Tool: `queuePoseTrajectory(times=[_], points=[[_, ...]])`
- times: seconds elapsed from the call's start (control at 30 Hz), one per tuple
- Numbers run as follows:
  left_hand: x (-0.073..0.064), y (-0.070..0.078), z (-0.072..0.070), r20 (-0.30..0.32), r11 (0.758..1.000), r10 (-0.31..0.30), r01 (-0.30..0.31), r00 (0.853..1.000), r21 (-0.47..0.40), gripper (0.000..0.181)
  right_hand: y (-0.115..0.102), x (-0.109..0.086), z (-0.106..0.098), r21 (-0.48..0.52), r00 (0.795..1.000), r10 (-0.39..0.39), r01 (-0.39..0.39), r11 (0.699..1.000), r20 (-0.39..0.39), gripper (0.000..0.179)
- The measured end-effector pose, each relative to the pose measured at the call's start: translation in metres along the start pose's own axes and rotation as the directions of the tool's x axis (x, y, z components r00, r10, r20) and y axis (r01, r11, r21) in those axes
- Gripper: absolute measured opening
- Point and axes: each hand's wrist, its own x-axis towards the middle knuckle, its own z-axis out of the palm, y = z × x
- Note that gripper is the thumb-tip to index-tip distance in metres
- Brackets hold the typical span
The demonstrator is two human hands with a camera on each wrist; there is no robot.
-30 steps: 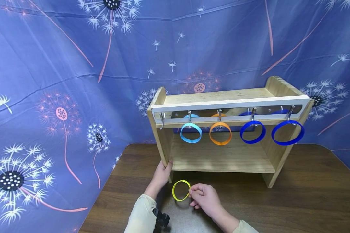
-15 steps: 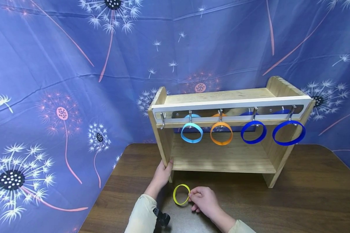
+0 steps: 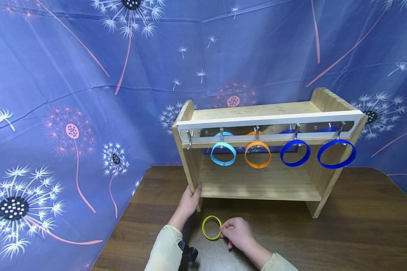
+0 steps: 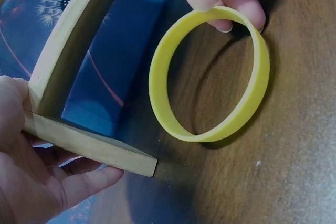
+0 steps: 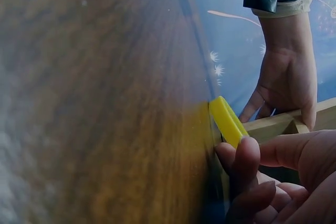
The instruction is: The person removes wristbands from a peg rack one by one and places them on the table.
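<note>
Between thumb and fingertips, my right hand (image 3: 240, 234) pinches a yellow silicone wristband (image 4: 159, 77) by its edge. The band stands tilted just above or on the tabletop, in front of the rack; whether it touches the wood I cannot tell. In the right wrist view the wristband (image 5: 227, 121) appears nearly edge-on. My left hand (image 3: 187, 203) grips the lower left side panel of a small wooden rack (image 3: 261, 180), thumb on the near side. From the rack's front rail hang a light blue wristband (image 3: 211, 159), an orange wristband (image 3: 247, 160) and two dark blue ones, each on a metal hook.
The leftmost hook (image 3: 189, 140) on the rail carries no band. Brown wood-grain table (image 3: 366, 226) lies beneath everything. A blue dandelion-print cloth (image 3: 88, 75) hangs behind and to the left. A black camera mount (image 3: 188, 253) sits at the left wrist.
My right hand has moved slightly down and toward me, carrying the yellow wristband with it. The left hand keeps its hold on the rack, which stays in place.
</note>
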Motion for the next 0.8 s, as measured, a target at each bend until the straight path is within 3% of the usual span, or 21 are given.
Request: queuePoseTrajectory(times=[0.53,0.8], points=[[0.000,-0.001,-0.001,0.000,1.000,0.003,-0.003,1.000,0.022,0.040,-0.004,-0.004,-0.008,-0.073,1.000,-0.003,0.003,0.997,0.004,0.008],[-0.001,0.000,-0.001,-0.003,1.000,0.014,-0.014,1.000,0.021,0.039,0.001,-0.005,-0.016,-0.020,0.999,-0.020,0.021,1.000,0.041,0.005]])
